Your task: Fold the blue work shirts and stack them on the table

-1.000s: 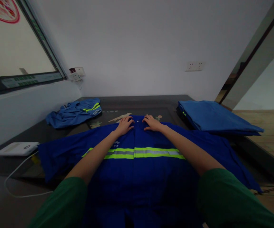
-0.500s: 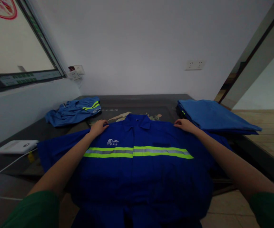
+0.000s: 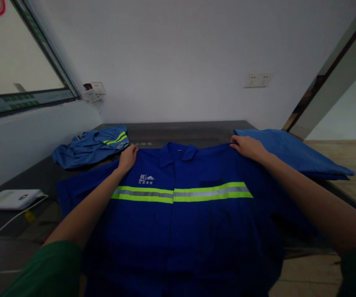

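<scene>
A dark blue work jacket (image 3: 178,231) is spread front side up before me, its collar pointing to the wall. A yellow and grey reflective band crosses its chest, and a white logo sits above the band. My left hand (image 3: 128,158) pinches the shoulder on the left of the collar. At the opposite shoulder my right hand (image 3: 248,147) is closed on the cloth too. The shoulder edge between the hands looks lifted off the table. The lower part of the jacket hangs over the near edge, in shadow.
A crumpled lighter blue garment (image 3: 91,146) lies at the back left of the dark table (image 3: 178,130). Folded blue clothes (image 3: 292,152) are stacked at the right. A white device (image 3: 11,199) with a cable is at the left edge. Behind stands a wall with sockets (image 3: 258,80).
Both hands have closed on the shoulders and raised them slightly, so the collar and upper jacket sit higher and cover the table's printed picture. The view has shifted a little.
</scene>
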`<state>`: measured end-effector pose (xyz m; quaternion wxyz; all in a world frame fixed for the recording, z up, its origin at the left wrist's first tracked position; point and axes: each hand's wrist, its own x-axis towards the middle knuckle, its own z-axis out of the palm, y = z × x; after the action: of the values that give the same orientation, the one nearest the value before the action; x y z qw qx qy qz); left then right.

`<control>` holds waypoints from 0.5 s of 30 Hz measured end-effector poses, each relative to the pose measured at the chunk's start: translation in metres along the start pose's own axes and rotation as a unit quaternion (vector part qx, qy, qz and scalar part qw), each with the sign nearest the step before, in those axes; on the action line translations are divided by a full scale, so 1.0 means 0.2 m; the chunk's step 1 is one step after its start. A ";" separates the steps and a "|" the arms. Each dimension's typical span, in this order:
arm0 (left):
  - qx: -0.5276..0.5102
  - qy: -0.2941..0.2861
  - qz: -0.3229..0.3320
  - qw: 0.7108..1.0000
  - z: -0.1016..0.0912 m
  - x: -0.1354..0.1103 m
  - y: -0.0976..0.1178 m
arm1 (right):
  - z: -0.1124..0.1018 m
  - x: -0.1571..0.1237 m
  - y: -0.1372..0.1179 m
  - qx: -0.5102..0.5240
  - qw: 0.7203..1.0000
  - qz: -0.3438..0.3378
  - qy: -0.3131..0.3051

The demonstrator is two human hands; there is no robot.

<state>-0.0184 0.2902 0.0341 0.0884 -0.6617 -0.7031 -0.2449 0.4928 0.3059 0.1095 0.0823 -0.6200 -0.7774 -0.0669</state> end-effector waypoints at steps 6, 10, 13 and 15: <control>0.039 0.116 -0.035 0.992 -0.03 0.32 0.06 | -0.16 0.28 -0.02 -0.016 0.991 0.047 0.123; 0.071 0.150 -0.052 0.985 0.03 0.48 0.02 | -0.01 0.44 -0.09 -0.007 0.991 0.083 0.105; 0.112 0.088 -0.059 0.988 0.16 0.49 0.00 | 0.21 0.53 -0.10 0.042 0.998 0.047 0.012; 0.130 0.032 -0.044 0.990 0.25 0.46 0.00 | 0.34 0.57 -0.06 0.095 0.995 0.008 -0.035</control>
<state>-0.0186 0.3940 0.0317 0.1850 -0.6047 -0.7544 -0.1762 0.4541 0.4255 0.0677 0.1138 -0.6178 -0.7775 0.0294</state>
